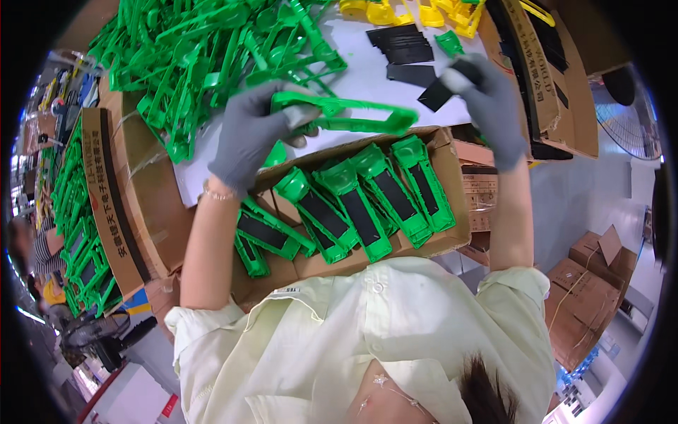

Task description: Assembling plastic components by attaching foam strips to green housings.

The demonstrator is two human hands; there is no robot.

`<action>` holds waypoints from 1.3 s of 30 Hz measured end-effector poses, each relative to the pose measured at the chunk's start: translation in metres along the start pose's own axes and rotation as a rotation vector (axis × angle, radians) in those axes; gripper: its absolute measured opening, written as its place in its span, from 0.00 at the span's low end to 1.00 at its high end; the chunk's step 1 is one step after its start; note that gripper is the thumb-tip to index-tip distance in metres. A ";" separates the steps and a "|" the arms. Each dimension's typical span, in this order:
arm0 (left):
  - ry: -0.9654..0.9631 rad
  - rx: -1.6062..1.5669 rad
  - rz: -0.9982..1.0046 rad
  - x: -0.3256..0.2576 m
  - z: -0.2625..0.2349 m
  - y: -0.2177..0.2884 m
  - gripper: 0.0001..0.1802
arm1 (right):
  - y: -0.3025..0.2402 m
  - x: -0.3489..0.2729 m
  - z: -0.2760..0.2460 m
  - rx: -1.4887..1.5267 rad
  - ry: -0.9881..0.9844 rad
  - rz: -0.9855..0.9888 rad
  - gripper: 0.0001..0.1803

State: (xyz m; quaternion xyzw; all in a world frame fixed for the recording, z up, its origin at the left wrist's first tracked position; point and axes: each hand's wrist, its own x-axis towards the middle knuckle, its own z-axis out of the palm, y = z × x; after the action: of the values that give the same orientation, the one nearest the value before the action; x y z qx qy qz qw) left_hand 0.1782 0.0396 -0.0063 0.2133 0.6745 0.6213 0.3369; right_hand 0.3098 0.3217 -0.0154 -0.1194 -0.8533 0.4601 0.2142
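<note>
My left hand [248, 138], in a grey glove, is closed on one end of a long green plastic frame [404, 121], held level above the white work surface [361, 71]. My right hand [496, 106], gloved too, pinches a black rectangular strip [436, 96] just beyond the frame's free end. Strip and frame are apart. Near the right hand, a fanned pile of black strips [400, 44] lies on the surface, with a small green piece [449, 44] beside it. Below both hands, an open cardboard box [459, 201] holds several green parts [385, 185] with black strips set in them.
A large heap of green plastic frames [205, 53] covers the far left of the surface. Yellow plastic parts [452, 15] lie at the far edge. Cardboard boxes stand left [113, 212] and right [547, 85]. A fan [625, 131] is at the right, more cartons [583, 304] below it.
</note>
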 end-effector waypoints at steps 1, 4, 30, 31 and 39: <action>0.059 -0.166 -0.043 -0.015 0.000 -0.013 0.14 | -0.045 -0.012 -0.006 0.098 -0.050 0.354 0.11; 0.092 -0.492 -0.155 -0.043 0.010 -0.035 0.15 | -0.085 -0.048 0.011 0.278 0.028 0.329 0.12; 0.125 -0.644 -0.207 -0.088 0.055 -0.034 0.15 | -0.096 -0.088 0.056 -0.002 -0.221 0.196 0.07; 0.120 -0.644 -0.209 -0.087 0.056 -0.032 0.15 | -0.090 -0.088 0.056 -0.005 -0.217 0.199 0.07; 0.141 -0.374 -0.255 -0.096 0.051 -0.026 0.13 | -0.075 -0.094 0.053 -0.317 0.152 -0.109 0.17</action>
State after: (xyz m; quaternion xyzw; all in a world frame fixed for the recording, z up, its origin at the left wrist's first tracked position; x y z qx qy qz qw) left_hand 0.2834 0.0037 -0.0141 0.0162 0.5912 0.7012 0.3982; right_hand 0.3668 0.2038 -0.0021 -0.1396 -0.9019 0.2970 0.2810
